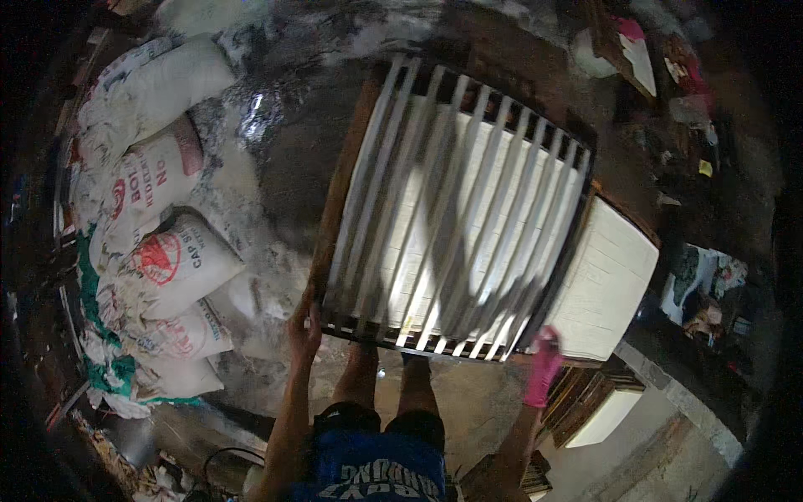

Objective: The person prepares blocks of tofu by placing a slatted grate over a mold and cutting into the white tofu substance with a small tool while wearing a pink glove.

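Both hands [305, 322] grip slatted frame [456, 217], slats running away.

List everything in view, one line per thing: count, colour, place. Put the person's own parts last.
slatted frame: one, dark frame with pale slats, centre, held at its near corners over the white slab.
white slab: one, white, scored into small squares, under the frame and sticking out at right.
sacks: several, white with red print, stacked at left.
floor: grey, wet-looking and dusted white, upper centre.
wooden trays: a few, brown, one holding white, lower right.
clutter: mixed colours, too dark to identify, right edge.
left hand: one, bare, gripping the frame's near left corner.
right hand: one, in a pink glove, at the frame's near right corner.
shorts: blue, bottom centre.
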The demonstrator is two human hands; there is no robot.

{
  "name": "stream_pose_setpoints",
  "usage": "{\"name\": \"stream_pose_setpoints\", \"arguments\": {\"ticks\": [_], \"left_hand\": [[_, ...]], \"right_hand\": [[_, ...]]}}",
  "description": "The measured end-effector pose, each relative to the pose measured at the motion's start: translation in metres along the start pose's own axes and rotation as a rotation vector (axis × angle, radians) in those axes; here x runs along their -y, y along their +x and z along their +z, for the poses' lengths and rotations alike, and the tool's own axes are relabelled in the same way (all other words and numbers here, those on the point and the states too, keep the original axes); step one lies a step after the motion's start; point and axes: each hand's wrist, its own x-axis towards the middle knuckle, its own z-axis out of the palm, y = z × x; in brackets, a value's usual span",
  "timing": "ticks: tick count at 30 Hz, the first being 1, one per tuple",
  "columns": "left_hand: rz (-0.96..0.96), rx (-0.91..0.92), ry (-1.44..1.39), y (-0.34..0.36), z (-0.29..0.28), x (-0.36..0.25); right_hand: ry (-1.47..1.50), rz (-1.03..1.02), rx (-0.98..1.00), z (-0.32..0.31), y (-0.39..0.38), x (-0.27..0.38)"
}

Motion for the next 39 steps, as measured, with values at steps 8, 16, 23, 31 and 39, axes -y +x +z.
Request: {"name": "stream_pose_setpoints", "arguments": {"ticks": [8, 16, 23, 31, 39], "left_hand": [[0.290, 0.135, -0.224, 0.204, 0.062, -0.053], [0.569, 0.141, -0.116, 0.221, 0.089, -0.069], [0.554, 0.036, 0.061, 0.215, 0.090, -0.061], [0.485, 0.089, 0.126, 0.218, 0.084, -0.068], [0.562, 0.104, 0.161, 0.220, 0.085, -0.068]], "right_hand": [[-0.085, -0.568, 0.295, 0.325, -0.054, 0.215], [-0.105, -0.732, 0.199, 0.536, 0.040, 0.200], [-0.198, -0.303, 0.461, 0.370, -0.218, 0.064], [-0.119, -0.575, 0.354, 0.386, -0.073, 0.156], [-0.059, -0.473, 0.253, 0.455, -0.049, 0.130]]}}
